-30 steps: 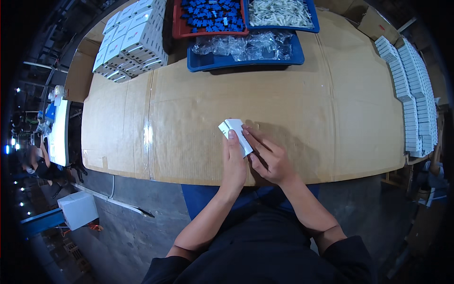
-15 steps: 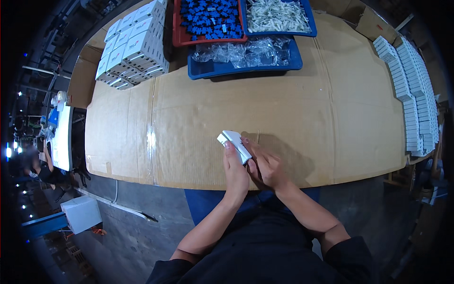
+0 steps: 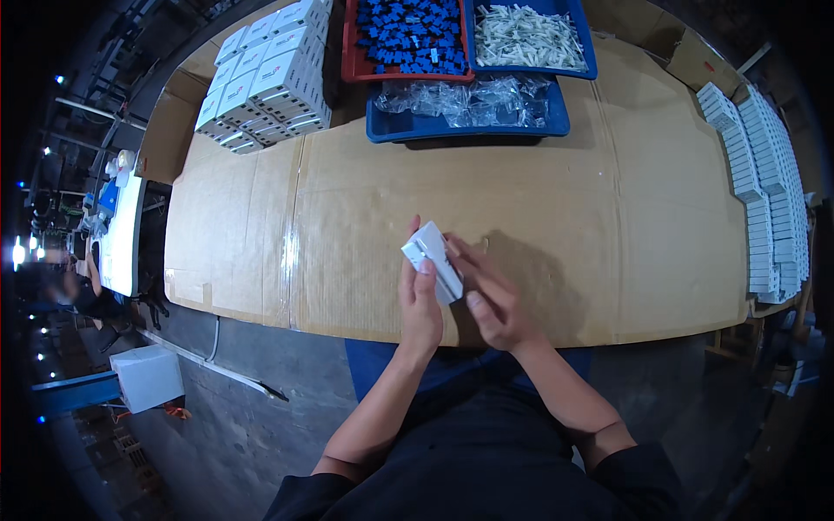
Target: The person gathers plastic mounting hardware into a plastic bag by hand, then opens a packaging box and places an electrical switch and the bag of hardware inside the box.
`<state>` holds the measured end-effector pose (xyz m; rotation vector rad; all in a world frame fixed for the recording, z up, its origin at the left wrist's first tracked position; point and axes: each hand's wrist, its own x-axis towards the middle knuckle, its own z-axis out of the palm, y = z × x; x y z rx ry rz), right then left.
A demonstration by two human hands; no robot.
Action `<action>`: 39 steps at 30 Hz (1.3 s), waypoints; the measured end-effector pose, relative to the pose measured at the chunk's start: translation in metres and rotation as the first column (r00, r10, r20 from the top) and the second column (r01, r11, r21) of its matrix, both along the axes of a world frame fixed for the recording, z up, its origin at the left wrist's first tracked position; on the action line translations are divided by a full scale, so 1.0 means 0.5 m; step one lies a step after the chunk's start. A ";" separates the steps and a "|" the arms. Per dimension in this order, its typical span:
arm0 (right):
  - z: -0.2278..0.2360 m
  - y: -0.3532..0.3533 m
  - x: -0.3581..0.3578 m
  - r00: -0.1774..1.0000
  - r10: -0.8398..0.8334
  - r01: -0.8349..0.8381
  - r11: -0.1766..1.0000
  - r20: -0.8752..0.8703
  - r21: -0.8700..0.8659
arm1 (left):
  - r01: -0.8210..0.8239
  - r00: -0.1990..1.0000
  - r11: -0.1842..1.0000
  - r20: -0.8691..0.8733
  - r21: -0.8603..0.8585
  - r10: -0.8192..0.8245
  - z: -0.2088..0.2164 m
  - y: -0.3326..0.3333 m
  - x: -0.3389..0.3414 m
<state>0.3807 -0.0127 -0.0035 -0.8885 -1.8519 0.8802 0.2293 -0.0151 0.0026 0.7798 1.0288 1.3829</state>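
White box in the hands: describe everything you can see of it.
The white box is small and oblong and looks like smooth card, with a seam or fold running lengthwise. It slants, far end to the left, over the cardboard-covered table. The left hand grips it, thumb on its left side; the right hand is by its right edge, contact unclear. Whether it is closed is unclear.

Small box point(image 3: 440, 260), centre of frame: white. Worktop point(image 3: 452, 187): brown, with a pale glossy strip point(image 3: 291, 252) at left centre. Carton stack point(image 3: 265, 82), upper left: white, red and dark print, rows of dark marks. Red tray point(image 3: 351, 52), upper centre: blue parts point(image 3: 408, 39). Upper blue tray point(image 3: 586, 48): whitish parts point(image 3: 528, 39). Lower blue tray point(image 3: 469, 136): colourless transparent plastic point(image 3: 473, 102). Flat stacks point(image 3: 766, 200), right edge: white, striped with fine darker lines.
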 end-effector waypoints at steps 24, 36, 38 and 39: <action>0.034 -0.036 -0.043 0.977 -0.171 0.131 0.954 -0.129 -0.271 | 0.046 0.995 0.990 -0.097 0.136 -0.033 -0.010 0.001 0.013; 0.020 -0.033 -0.066 0.965 -0.258 0.257 0.966 -0.043 -0.025 | 0.009 1.000 0.989 0.011 0.144 -0.011 0.021 0.015 0.038; 0.023 -0.035 -0.067 0.960 -0.279 0.279 0.960 -0.005 0.033 | 0.014 1.000 0.984 0.004 0.175 -0.015 0.016 0.015 0.041; 0.021 -0.038 -0.067 0.960 -0.282 0.282 0.959 -0.004 0.029 | 0.018 1.000 0.984 0.016 0.179 -0.021 0.013 0.012 0.042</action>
